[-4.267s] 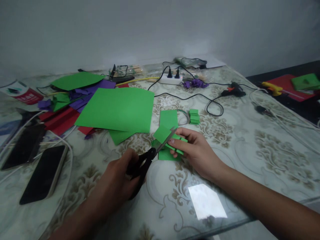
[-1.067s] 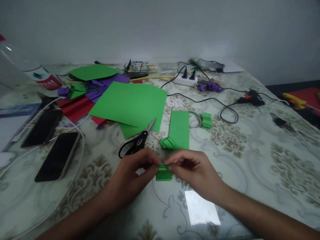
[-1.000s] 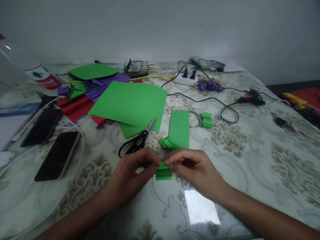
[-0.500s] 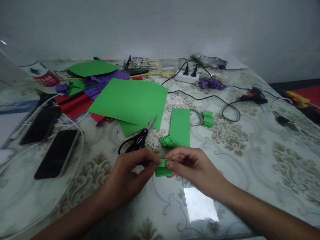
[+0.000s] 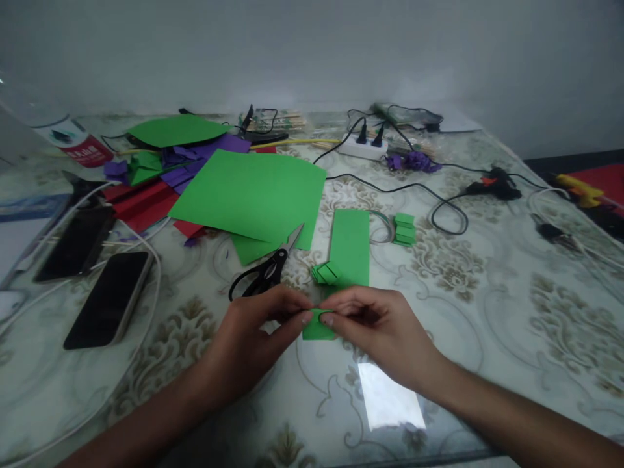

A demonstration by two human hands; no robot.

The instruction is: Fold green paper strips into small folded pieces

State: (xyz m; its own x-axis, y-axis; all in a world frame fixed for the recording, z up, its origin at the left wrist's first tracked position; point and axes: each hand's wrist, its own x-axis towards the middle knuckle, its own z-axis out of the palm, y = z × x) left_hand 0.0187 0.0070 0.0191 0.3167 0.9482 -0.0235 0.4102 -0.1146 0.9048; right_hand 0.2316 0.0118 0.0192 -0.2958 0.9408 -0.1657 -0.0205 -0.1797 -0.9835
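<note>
Taking the slip as the clock's centre, the left hand [image 5: 266, 322] and the right hand [image 5: 373, 315] meet there, thumb and forefinger of each pinching the far edge of that green slip [image 5: 318, 329], fingertips almost together; the fingers hide how it is folded. It sits at the near side of the table [image 5: 468, 364].

At twelve, just beyond the fingers, a green bundle [image 5: 325, 273] overlaps the left edge of a green strip [image 5: 351, 240], which points away at one. Between ten and eleven, near the left hand, lie the scissors [image 5: 275, 265], blades away from the person, tip over the big sheet [image 5: 253, 195] at eleven. At nine is a phone [image 5: 110, 300]; a darker phone [image 5: 75, 244] lies just past it.

Between one and two, a wire ring [image 5: 390, 227] sits beside the strip, then a pleated stack [image 5: 404, 229]. Farther out are red paper [image 5: 143, 207] at ten and the glue gun [image 5: 497, 185] at two. Farthest come the power strip [image 5: 363, 148], between twelve and one, and a tilted bottle [image 5: 78, 144] at ten.
</note>
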